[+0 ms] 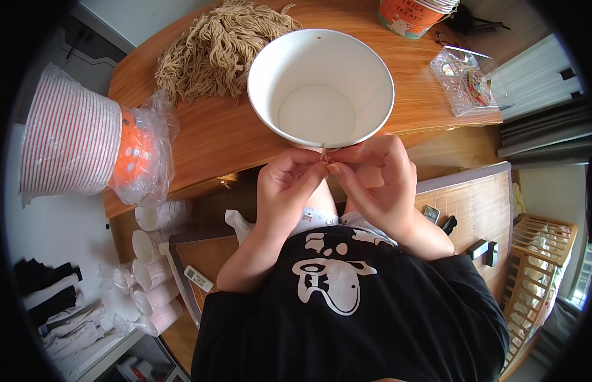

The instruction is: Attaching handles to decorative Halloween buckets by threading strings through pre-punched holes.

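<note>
A large white paper bucket (264,102) stands at the table's near edge, its open top facing me. In its far wall, just under the rim, there is a small hole. At the near rim a short end of tan cord (324,150) sticks up between my fingertips. My left hand (284,184) pinches this cord with thumb and forefinger. Close against it, my right hand (386,181) is also closed in a pinch on the cord. The fingers hide most of the cord and how it meets the rim.
A heap of tan cords (223,48) lies beyond the bucket on the wooden table (210,140). To the left is a plastic-wrapped stack of buckets (73,137). At right sit a clear plastic box (471,83) of small colourful pieces and orange printed buckets (410,18).
</note>
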`<state>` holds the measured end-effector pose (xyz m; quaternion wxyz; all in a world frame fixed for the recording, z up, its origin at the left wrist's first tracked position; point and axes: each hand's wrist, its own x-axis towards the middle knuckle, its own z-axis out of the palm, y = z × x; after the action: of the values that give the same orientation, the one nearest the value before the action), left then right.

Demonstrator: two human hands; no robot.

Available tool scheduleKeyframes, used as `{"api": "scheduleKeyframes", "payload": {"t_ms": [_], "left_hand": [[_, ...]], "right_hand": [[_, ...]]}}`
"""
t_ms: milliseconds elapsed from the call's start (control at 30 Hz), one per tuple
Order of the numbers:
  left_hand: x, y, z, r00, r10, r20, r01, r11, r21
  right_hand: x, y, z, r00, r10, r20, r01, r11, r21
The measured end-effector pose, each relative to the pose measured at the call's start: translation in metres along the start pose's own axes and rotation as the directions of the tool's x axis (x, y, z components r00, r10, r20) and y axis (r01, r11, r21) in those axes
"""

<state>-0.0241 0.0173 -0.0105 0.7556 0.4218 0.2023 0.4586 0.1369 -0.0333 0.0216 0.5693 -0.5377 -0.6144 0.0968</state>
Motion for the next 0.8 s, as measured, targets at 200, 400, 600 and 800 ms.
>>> {"api": "scheduleKeyframes", "payload": {"t_ms": [200, 400, 600, 800], "left_hand": [[-0.006, -0.002, 0.001, 0.988, 0.157, 0.013, -0.156, 0.961, 0.230], [-0.008, 0.004, 0.010, 0.991, 0.129, -0.017, -0.118, 0.947, 0.299], [-0.007, -0.002, 0.001, 0.995, 0.049, 0.088, -0.059, 0.992, 0.112], [-0.005, 0.004, 0.002, 0.996, 0.077, 0.048, -0.081, 0.993, 0.081]], "right_hand": [[0.000, -0.010, 0.004, 0.955, 0.295, 0.026, -0.289, 0.907, 0.305], [-0.003, -0.003, -0.004, 0.993, 0.099, 0.059, -0.099, 0.995, -0.008], [-0.011, -0.003, 0.005, 0.981, 0.193, 0.036, -0.193, 0.916, 0.352], [-0.018, 0.016, 0.007, 0.993, 0.049, 0.103, -0.071, 0.973, 0.221]]}}
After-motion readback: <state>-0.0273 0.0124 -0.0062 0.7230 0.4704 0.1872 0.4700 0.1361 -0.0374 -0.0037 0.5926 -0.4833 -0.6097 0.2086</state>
